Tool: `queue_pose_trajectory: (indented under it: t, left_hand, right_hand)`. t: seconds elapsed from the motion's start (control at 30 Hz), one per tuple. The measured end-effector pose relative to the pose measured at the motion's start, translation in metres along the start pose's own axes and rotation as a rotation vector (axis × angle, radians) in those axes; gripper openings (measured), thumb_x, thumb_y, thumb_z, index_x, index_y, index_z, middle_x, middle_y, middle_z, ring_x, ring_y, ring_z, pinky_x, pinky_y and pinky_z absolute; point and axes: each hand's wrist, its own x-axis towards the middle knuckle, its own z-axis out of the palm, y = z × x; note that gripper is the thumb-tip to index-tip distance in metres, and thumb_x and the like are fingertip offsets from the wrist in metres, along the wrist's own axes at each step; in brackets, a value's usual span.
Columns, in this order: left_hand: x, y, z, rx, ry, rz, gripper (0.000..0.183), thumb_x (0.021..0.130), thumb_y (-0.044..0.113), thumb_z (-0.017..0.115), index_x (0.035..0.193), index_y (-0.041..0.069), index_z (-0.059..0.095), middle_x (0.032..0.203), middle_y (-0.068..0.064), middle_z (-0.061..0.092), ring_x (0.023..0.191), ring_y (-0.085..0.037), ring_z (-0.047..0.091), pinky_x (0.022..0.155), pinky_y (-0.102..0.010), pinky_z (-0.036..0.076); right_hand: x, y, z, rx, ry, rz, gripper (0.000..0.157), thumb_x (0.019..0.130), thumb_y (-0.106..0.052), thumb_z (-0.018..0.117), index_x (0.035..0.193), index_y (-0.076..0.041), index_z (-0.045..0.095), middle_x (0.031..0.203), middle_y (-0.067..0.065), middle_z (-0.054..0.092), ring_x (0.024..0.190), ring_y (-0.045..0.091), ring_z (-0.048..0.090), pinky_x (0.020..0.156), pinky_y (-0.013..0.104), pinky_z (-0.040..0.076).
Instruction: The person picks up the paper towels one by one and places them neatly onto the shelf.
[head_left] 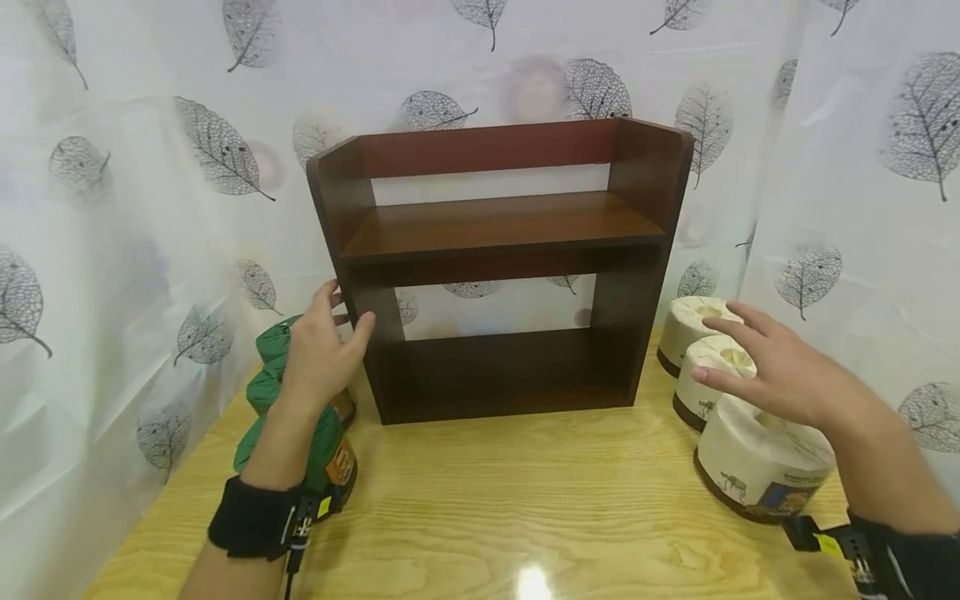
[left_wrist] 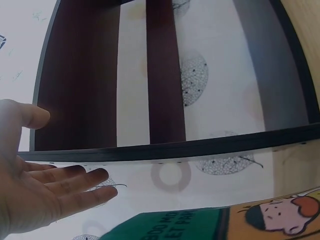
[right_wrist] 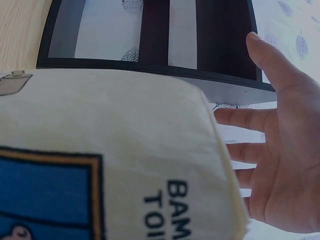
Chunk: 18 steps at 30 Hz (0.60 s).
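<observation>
A dark brown two-tier shelf (head_left: pixel 502 221) stands upright on the table. My left hand (head_left: pixel 322 354) is at its left side panel, thumb apart from the extended fingers, holding nothing. Below that forearm is a row of green-wrapped toilet paper rolls (head_left: pixel 327 442), partly hidden by the arm; one green roll (left_wrist: pixel 170 225) shows low in the left wrist view. Over on the right, my right hand (head_left: pixel 780 375) hovers above a row of cream-wrapped toilet paper rolls (head_left: pixel 757 458), fingers spread and nothing in its grasp. In the right wrist view, a cream roll (right_wrist: pixel 135 120) fills the foreground.
Both shelf tiers are bare, the lower board (head_left: pixel 502 375) resting on the light wood table (head_left: pixel 510 500). White curtains (head_left: pixel 150 250) with a grey leaf print hang behind and at both sides. Each wrist wears a black strap (head_left: pixel 251 517) with a small camera.
</observation>
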Motion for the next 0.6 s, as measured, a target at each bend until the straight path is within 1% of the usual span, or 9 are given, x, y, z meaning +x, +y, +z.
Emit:
queue_pose_trajectory:
  t: [0.13, 0.33, 0.43, 0.53, 0.6]
  left_hand:
    - [0.001, 0.000, 0.003, 0.018, -0.012, -0.016, 0.068, 0.089, 0.041, 0.052, 0.138, -0.001, 0.030, 0.125, -0.026, 0.051, 0.095, -0.035, 0.060, 0.071, -0.051, 0.051]
    - [0.001, 0.002, 0.006, 0.007, -0.011, -0.017, 0.064, 0.089, 0.036, 0.054, 0.136, -0.001, 0.032, 0.123, -0.025, 0.052, 0.093, -0.035, 0.060, 0.069, -0.049, 0.052]
    - [0.001, 0.001, 0.008, 0.014, -0.018, -0.016, 0.062, 0.089, 0.034, 0.053, 0.135, -0.002, 0.032, 0.121, -0.026, 0.053, 0.090, -0.035, 0.062, 0.068, -0.049, 0.052]
    - [0.000, -0.002, 0.012, 0.038, -0.014, -0.010, 0.057, 0.089, 0.029, 0.051, 0.133, -0.004, 0.035, 0.114, -0.028, 0.057, 0.085, -0.034, 0.063, 0.066, -0.047, 0.053]
    - [0.000, -0.004, 0.016, 0.042, -0.009, -0.005, 0.053, 0.089, 0.026, 0.050, 0.131, -0.004, 0.036, 0.103, -0.028, 0.061, 0.078, -0.033, 0.064, 0.062, -0.047, 0.053]
  right_hand:
    - [0.000, 0.000, 0.000, -0.005, 0.002, -0.003, 0.072, 0.085, -0.054, 0.056, 0.140, -0.014, 0.034, 0.152, 0.019, 0.010, 0.129, 0.049, 0.020, 0.090, 0.073, 0.024]
    - [0.000, -0.001, -0.003, -0.007, 0.013, -0.010, 0.071, 0.085, -0.053, 0.057, 0.140, -0.014, 0.035, 0.151, 0.020, 0.011, 0.128, 0.049, 0.021, 0.088, 0.073, 0.025]
    - [-0.001, 0.000, -0.003, -0.003, 0.009, -0.009, 0.070, 0.085, -0.052, 0.056, 0.140, -0.014, 0.034, 0.151, 0.020, 0.010, 0.128, 0.050, 0.021, 0.088, 0.074, 0.025]
    - [-0.002, -0.001, -0.002, 0.007, 0.005, -0.008, 0.070, 0.085, -0.052, 0.056, 0.140, -0.015, 0.034, 0.151, 0.020, 0.011, 0.128, 0.049, 0.021, 0.088, 0.074, 0.025]
    - [-0.003, -0.001, -0.002, 0.013, 0.011, -0.010, 0.070, 0.085, -0.052, 0.057, 0.140, -0.015, 0.034, 0.151, 0.020, 0.012, 0.128, 0.049, 0.021, 0.088, 0.073, 0.025]
